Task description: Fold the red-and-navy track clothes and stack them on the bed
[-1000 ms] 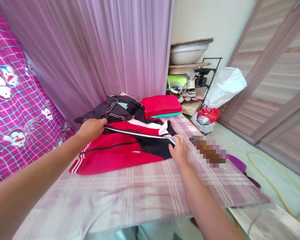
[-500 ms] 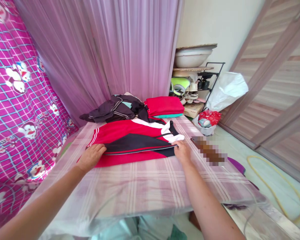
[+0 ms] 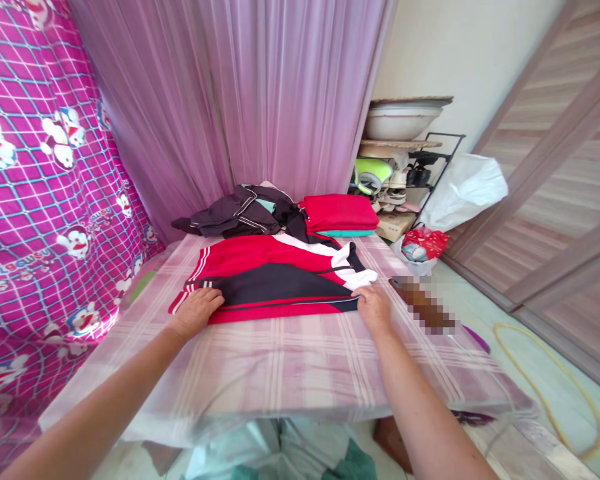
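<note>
Both hands, left (image 3: 196, 312) and right (image 3: 373, 307), press flat and open on the near edge of the folded red-and-black jacket (image 3: 275, 280) lying on the surface (image 3: 290, 360); even pressure should keep the fold square.

Home, curtain (image 3: 260, 100), shoe rack (image 3: 410, 180), folded clothes (image 3: 339, 212)

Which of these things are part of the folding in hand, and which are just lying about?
In hand: red and black garment, left hand, right hand, both flat on it.
Lying about: dark clothes heap, folded red stack, white basin, red bag.
</note>
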